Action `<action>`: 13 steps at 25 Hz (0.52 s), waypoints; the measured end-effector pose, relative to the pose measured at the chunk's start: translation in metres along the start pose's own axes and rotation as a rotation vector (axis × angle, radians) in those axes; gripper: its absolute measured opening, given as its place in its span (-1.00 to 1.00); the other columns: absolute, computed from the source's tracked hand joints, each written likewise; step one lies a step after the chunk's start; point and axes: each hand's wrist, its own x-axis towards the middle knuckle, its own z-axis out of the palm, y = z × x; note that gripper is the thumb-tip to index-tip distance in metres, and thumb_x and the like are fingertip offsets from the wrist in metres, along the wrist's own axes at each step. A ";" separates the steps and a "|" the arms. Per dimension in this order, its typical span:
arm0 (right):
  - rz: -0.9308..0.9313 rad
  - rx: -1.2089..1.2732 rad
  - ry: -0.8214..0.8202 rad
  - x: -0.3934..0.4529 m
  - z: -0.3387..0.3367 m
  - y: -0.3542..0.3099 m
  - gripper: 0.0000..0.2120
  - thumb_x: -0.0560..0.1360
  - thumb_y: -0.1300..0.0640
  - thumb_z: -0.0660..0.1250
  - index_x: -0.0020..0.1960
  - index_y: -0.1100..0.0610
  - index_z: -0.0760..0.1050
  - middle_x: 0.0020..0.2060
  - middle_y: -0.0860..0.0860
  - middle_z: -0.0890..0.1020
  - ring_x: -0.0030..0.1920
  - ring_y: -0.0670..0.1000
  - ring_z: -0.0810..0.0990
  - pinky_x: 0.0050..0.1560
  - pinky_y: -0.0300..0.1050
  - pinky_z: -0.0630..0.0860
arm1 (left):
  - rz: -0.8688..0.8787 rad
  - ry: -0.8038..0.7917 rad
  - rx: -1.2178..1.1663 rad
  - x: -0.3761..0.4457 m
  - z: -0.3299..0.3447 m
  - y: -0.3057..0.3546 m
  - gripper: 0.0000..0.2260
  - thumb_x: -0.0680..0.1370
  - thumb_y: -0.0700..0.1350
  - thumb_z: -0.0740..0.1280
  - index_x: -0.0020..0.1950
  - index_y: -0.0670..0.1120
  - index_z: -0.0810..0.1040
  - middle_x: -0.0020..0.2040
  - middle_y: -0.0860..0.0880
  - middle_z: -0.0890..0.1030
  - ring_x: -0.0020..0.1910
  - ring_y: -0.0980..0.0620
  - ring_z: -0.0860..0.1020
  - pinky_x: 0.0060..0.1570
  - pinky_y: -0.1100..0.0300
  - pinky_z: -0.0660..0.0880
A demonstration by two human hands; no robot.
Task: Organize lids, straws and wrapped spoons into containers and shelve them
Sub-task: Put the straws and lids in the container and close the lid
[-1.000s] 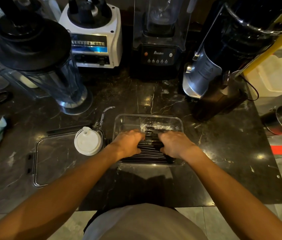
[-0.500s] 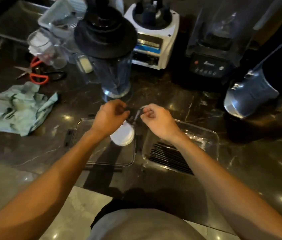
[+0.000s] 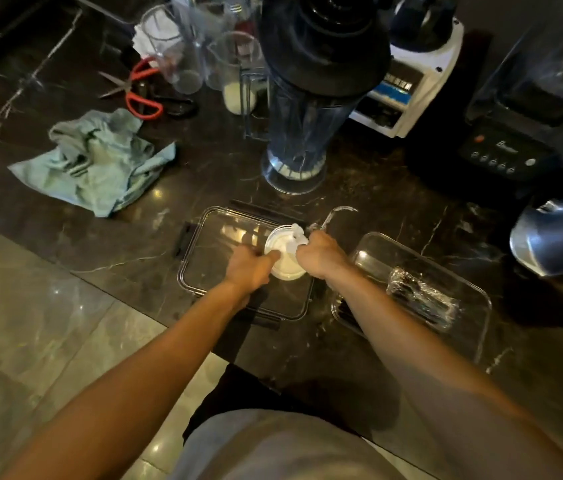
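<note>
A stack of white cup lids [image 3: 285, 261] sits in a shallow clear tray [image 3: 211, 251] with black clips on the dark marble counter. My left hand [image 3: 249, 268] grips the stack's left side with curled fingers. On the stack's right edge, my right hand [image 3: 321, 258] is curled too. A twisted strip of clear plastic wrap [image 3: 337, 213] lies just beyond my right hand. To the right stands a clear rectangular container [image 3: 474, 306] holding black straws and a film-wrapped bundle [image 3: 422, 299]; my right forearm hides the straws' near end.
An upturned blender jar [image 3: 294, 133] stands close behind the tray. A white blender base [image 3: 411, 81] and a black blender [image 3: 515, 140] are at the back right. A teal cloth [image 3: 96, 161], red-handled scissors [image 3: 134, 95] and clear cups [image 3: 183, 46] lie left. The counter edge runs diagonally below the tray.
Both hands left the straws in the right container, went to the plastic wrap beside the lids, and now close on the white lid stack. The view has swung left.
</note>
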 end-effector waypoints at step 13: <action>-0.074 0.693 0.113 -0.030 -0.064 0.026 -0.81 0.57 0.02 0.38 0.07 0.11 0.66 -0.10 0.03 0.66 -0.09 -0.02 0.57 -0.14 -0.08 0.47 | 0.150 -0.163 -0.175 -0.015 -0.010 0.083 -0.76 0.49 -0.09 0.56 0.08 -0.20 0.71 -0.01 -0.12 0.77 0.00 -0.03 0.74 0.00 0.16 0.68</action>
